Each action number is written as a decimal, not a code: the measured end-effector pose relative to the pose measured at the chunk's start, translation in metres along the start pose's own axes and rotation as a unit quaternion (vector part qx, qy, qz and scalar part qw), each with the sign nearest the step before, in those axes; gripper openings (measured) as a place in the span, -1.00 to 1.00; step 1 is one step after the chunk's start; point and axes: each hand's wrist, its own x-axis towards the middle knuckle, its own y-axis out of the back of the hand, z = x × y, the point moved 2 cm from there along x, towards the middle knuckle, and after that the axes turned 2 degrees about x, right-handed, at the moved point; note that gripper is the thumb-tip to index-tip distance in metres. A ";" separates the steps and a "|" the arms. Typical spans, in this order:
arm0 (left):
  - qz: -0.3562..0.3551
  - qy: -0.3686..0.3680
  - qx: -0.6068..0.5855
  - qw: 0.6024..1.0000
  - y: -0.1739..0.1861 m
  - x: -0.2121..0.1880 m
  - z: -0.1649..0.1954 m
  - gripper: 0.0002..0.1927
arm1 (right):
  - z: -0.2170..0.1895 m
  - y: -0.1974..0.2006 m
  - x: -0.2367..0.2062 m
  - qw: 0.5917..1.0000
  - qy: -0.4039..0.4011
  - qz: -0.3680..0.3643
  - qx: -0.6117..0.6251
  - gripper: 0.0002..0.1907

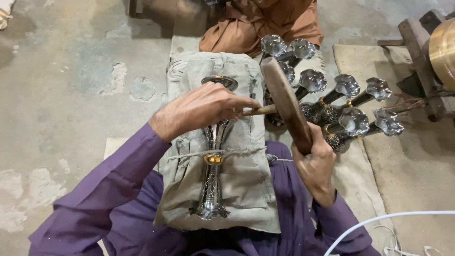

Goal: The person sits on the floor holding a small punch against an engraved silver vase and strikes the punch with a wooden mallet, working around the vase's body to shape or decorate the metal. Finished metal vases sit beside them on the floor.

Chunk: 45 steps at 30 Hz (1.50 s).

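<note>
- The left hand [201, 111], at frame centre, has its grip closed around a thin punch [258, 111] lying sideways.
- The right hand [315, 163], right of centre, has its grip wrapped around a wooden mallet [284, 97] raised over the punch.
- Beneath the left hand, a silver engraved vase [212, 182] lies tied onto a grey cloth pad [244, 182].
- At upper right, crystal-topped metal stems [348, 114] lie clustered on the floor.

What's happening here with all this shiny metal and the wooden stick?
A person in purple sleeves sits with a padded cloth cushion on the lap. A slender silver metal stem with a brass ring lies tied on it by a string. The left hand presses a thin wooden-handled tool near the stem's top, and the right hand grips a wooden mallet raised over it. Similar pieces with faceted glass-like tops lie on the floor beyond.
</note>
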 end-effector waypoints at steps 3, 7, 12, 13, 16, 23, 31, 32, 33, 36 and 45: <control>-0.033 -0.036 0.016 0.999 -0.001 0.006 0.001 -0.53 | 0.006 -0.014 -0.007 0.974 0.090 0.144 0.152 -0.59; -0.016 -0.077 0.042 0.996 -0.002 0.004 -0.001 -0.50 | 0.016 -0.029 -0.014 0.971 0.074 0.105 0.202 -0.63; 0.086 -0.020 -0.073 0.993 0.001 -0.009 -0.014 -0.45 | 0.025 -0.018 -0.011 0.993 0.019 0.044 0.111 -0.64; 0.085 -0.003 -0.094 0.992 0.000 -0.009 -0.016 -0.46 | 0.024 -0.015 -0.009 0.993 0.028 0.027 0.107 -0.55; 0.081 0.012 -0.139 0.987 -0.001 -0.006 -0.023 -0.47 | 0.015 -0.007 -0.007 0.994 0.066 -0.008 0.087 -0.34; 0.045 -0.015 -0.118 0.992 0.002 0.003 -0.026 -0.42 | 0.003 0.002 -0.009 0.991 0.078 -0.109 -0.020 -0.22; 0.022 -0.010 -0.102 0.995 0.005 0.006 -0.019 -0.45 | 0.008 0.025 0.016 0.989 0.132 0.037 0.057 -0.30; 0.021 -0.012 -0.105 0.994 0.005 0.006 -0.018 -0.46 | 0.008 0.031 0.020 0.991 0.115 0.016 0.072 -0.28; 0.021 -0.015 -0.107 0.994 0.005 0.006 -0.018 -0.46 | 0.007 0.035 0.023 0.991 0.099 -0.005 0.088 -0.26; 0.036 -0.017 -0.103 0.994 0.005 0.005 -0.018 -0.44 | -0.002 0.043 0.029 0.982 0.165 0.058 -0.066 -0.24; 0.038 -0.005 -0.107 0.994 0.000 0.003 -0.020 -0.43 | -0.027 0.042 0.045 0.975 0.139 0.047 0.169 -0.39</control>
